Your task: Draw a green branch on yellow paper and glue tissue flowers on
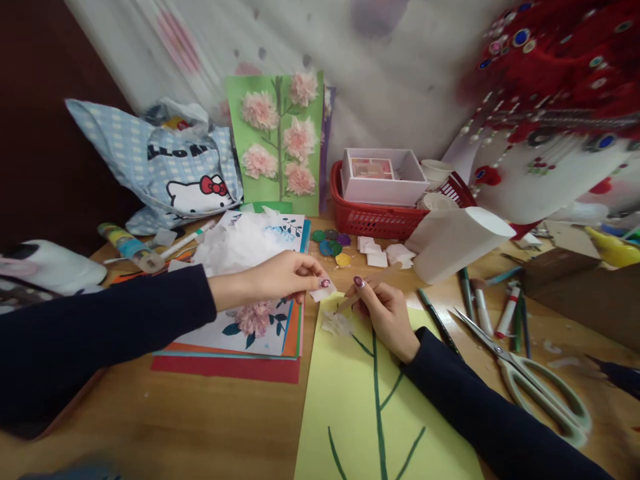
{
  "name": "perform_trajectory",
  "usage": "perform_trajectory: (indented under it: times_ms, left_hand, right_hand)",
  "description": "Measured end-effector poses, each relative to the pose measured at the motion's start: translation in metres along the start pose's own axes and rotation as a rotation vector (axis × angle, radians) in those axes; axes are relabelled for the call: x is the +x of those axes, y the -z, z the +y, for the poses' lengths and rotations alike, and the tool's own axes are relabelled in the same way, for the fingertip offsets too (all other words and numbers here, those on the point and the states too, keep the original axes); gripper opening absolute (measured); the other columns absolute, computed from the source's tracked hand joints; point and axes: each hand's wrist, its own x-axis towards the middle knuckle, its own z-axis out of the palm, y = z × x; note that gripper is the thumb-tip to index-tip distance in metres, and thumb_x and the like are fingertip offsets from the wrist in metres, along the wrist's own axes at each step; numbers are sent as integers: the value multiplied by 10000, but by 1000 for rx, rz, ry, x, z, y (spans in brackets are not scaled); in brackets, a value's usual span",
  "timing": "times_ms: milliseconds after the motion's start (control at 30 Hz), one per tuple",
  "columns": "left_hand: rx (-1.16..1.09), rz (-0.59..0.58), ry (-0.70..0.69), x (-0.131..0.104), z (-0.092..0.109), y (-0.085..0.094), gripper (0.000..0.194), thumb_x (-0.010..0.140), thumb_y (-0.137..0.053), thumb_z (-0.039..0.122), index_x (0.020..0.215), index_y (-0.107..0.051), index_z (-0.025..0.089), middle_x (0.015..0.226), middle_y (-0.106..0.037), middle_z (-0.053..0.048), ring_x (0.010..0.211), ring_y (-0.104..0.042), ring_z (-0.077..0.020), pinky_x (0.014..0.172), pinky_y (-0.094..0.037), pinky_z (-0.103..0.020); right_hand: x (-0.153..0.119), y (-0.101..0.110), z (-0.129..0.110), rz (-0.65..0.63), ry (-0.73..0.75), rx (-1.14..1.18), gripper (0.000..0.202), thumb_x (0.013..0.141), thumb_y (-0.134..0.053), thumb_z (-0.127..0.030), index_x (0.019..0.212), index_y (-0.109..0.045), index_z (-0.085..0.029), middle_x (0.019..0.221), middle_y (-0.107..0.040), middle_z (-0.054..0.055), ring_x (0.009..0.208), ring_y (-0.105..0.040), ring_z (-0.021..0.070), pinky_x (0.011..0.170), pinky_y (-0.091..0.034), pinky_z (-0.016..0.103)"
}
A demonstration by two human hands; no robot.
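My left hand (280, 275) is closed in a pinch on a small white tissue paper piece (323, 293), held just above the top left of a yellow sheet (345, 407). Closed around a thin flat wooden stick (389, 273), my right hand (387, 315) hovers over the same sheet's upper part. The stick's lower end points toward a ruffled white paper flower (337, 324) on the sheet. Dark green painted stems (377, 407) branch down the yellow paper. Left of it, white tissue paper (243, 240) is heaped on a stack of coloured papers (225, 368).
Open scissors (525, 373) and several markers (440, 320) lie at right. Behind stand a red basket (370, 223), a white paper roll (445, 250) and a green flower picture (255, 190). White squares (375, 257) lie near coloured discs (330, 248). A Hello Kitty bag (195, 167) leans back left.
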Motion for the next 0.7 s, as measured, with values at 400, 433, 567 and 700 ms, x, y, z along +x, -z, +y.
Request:
perform_trajectory:
  times_ms: [400,433,567,700]
  left_hand:
    - [115,33,-44,26,-33,-32,162,865,-613,308,896,-663,157,581,-613,32,540,-540,-136,525,-361,-229]
    - [126,41,-50,26,-34,-33,166,861,-615,307,894,-673,155,576,-606,34,550,-540,-138,534,-360,-232]
    - [170,64,-80,27,-41,-34,164,843,-636,306,849,-704,157,530,-512,63,512,-439,-112,518,-303,-234]
    - [195,71,-97,28,-43,-34,180,841,-631,310,867,-715,153,530,-473,69,505,-401,-104,505,-277,-236]
  right_hand:
    - [-5,4,-11,-68,448,-182,358,986,-517,-211,649,-632,-171,542,-606,-3,450,-530,86,480,-411,212]
    - [-6,4,-11,-72,464,-187,348,985,-515,-199,659,-635,-173,542,-605,-7,441,-522,82,470,-405,212]
    - [-9,4,-10,-12,475,-174,296,982,-513,-165,731,-670,-176,548,-609,-14,438,-522,81,459,-400,211]
    - [-10,4,-6,69,426,-172,292,990,-523,-214,746,-681,-182,571,-616,-1,470,-554,105,485,-434,234]
